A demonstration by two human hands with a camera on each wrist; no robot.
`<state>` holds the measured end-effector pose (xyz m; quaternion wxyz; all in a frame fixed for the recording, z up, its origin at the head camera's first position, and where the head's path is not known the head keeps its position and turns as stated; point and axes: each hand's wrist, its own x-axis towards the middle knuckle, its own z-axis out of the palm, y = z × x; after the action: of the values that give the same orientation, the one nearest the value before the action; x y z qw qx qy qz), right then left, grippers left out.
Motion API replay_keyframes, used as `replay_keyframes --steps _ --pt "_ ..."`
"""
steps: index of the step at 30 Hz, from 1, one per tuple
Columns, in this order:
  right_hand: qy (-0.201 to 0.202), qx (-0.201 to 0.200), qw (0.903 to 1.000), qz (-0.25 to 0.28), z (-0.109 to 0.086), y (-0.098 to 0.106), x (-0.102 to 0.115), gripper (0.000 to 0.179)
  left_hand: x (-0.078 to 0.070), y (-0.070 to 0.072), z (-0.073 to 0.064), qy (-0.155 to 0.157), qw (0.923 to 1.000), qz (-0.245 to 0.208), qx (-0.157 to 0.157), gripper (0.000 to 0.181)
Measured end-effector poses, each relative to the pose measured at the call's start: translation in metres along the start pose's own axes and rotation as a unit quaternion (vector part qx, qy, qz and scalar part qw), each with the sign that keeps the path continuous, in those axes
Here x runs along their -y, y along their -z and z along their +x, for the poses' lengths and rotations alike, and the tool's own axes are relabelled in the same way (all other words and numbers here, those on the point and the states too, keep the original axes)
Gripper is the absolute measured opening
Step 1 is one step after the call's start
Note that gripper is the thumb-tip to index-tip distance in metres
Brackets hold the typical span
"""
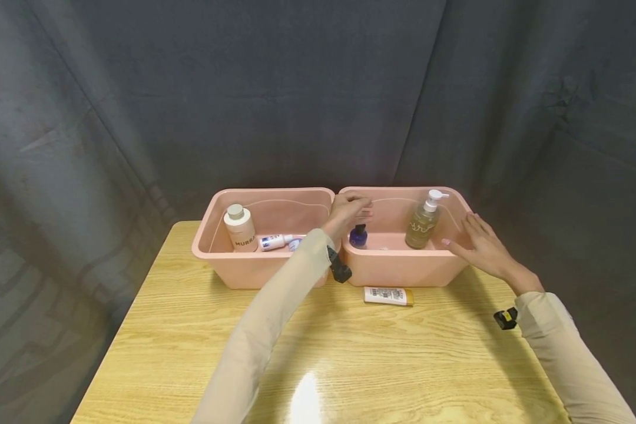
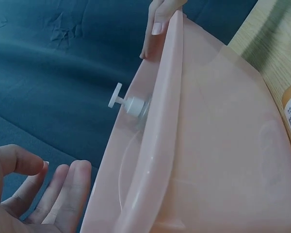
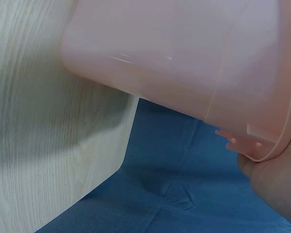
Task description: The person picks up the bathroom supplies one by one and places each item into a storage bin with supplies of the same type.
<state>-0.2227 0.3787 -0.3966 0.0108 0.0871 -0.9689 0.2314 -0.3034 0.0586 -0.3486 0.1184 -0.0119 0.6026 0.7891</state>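
Observation:
My left hand [image 1: 350, 213] is over the left end of the right pink bin [image 1: 397, 270], just above a small blue bottle with a dark cap [image 1: 358, 237]. In the left wrist view its fingers [image 2: 73, 194] are loosely bent with nothing between them. My right hand [image 1: 482, 246] rests on that bin's right rim, fingers spread and fairly straight, thumb reaching over the front corner. A clear pump bottle with a white pump [image 1: 421, 227] stands inside near the right end. The right wrist view shows the bin's outer wall [image 3: 150, 53] and part of the hand [image 3: 276, 179].
The left pink bin [image 1: 259, 272] holds a white bottle [image 1: 241, 229], a small white-and-blue tube [image 1: 273, 242] and another item partly behind my left sleeve. A white tube with a yellow cap [image 1: 388, 295] lies on the wooden table [image 1: 392, 365] before the right bin. Dark curtain hangs behind.

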Motion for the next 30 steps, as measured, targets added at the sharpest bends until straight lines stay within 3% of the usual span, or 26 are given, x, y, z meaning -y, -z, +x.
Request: replay_keyframes --steps 10,24,30 --pt "0.001 0.0 1.0 0.002 -0.001 0.0 0.001 0.091 0.003 0.003 -0.005 0.007 0.9997 0.019 0.014 0.025" --pt "-0.005 0.003 1.0 0.002 -0.001 0.001 0.001 0.091 0.005 0.004 -0.019 -0.04 0.9901 0.129 0.039 0.022" --pt "-0.004 0.001 1.0 -0.001 -0.001 0.001 0.001 0.092 0.007 0.002 -0.022 -0.047 0.9911 0.117 0.043 0.02"
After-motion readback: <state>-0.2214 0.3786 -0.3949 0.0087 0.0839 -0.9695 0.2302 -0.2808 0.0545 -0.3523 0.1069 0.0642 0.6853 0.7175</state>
